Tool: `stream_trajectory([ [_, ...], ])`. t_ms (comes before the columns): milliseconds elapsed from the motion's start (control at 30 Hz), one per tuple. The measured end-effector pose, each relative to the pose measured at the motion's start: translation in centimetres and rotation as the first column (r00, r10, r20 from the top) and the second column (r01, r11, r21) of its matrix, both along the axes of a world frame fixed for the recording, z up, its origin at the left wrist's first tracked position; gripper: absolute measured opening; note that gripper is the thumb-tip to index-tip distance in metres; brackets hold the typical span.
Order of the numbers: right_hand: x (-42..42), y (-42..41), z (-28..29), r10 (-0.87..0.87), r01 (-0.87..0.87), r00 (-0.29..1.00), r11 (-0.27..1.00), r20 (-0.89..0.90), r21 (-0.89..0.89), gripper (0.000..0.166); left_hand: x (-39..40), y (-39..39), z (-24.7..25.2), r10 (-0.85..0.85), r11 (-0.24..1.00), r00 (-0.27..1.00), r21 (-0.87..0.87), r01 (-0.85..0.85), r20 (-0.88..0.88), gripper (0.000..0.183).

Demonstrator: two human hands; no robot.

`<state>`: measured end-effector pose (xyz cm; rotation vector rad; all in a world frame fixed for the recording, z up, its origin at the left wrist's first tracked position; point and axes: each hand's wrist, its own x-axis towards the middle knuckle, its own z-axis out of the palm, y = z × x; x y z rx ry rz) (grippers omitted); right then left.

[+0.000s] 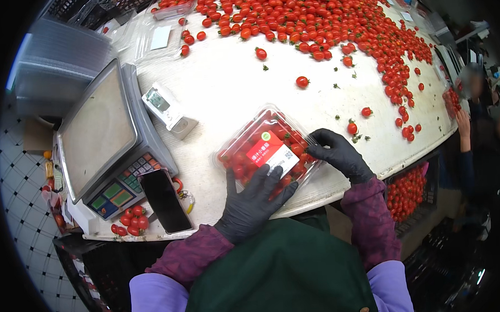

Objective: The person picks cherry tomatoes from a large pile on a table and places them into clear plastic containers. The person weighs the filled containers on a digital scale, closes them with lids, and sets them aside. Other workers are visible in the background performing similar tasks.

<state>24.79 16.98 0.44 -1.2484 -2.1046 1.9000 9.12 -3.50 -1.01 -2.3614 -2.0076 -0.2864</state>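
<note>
A clear plastic clamshell box [249, 135] full of cherry tomatoes lies on the white table [213, 86], its lid lying over them. A red and white label [271, 153] with writing is on the lid. My left hand [252, 202], in a black glove, rests with spread fingers on the lid's near side, touching the label's lower edge. At the box's right corner, my right hand [338, 154], also black-gloved, pinches the rim between thumb and fingers. A few loose cherry tomatoes [302, 82] lie beyond the box.
A weighing scale [100, 125], a small white device with a display [168, 111], a phone [166, 201] and stacked clear boxes [57, 64] are left. Loose tomatoes [302, 11] cover the far side. A crate of tomatoes [406, 195] is below right; another person's hand [463, 125] is beyond.
</note>
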Motion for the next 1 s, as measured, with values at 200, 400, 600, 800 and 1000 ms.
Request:
stream_trajectory([
  [200,1.0,-1.6,-2.5,-0.149,0.168,0.979,0.976,-0.14,0.136,0.021,-1.1,0.4,0.1,0.014,1.0,0.995,0.013,-0.015,0.102,0.05],
  [400,-1.5,-2.2,0.2,-0.383,0.357,0.917,0.913,-0.111,-0.198,0.02,-3.3,2.0,-0.1,0.075,0.997,0.995,-0.002,-0.075,0.071,0.052],
  [600,-1.2,-0.9,-1.1,-0.281,0.277,0.955,0.959,-0.092,-0.055,0.03,-3.9,2.7,-1.8,0.044,0.981,0.979,0.178,-0.08,0.197,0.054],
  [800,-11.3,-1.8,3.5,-0.065,0.148,0.969,0.924,-0.238,0.353,0.042,-5.6,1.1,1.5,0.129,0.945,0.692,0.125,-0.304,0.71,0.054],
  [1000,-25.0,-3.7,-0.8,0.277,-0.208,0.948,0.914,-0.159,0.349,0.037,-10.4,2.1,0.1,0.039,0.853,-0.753,-0.414,-0.317,0.657,0.033],
])
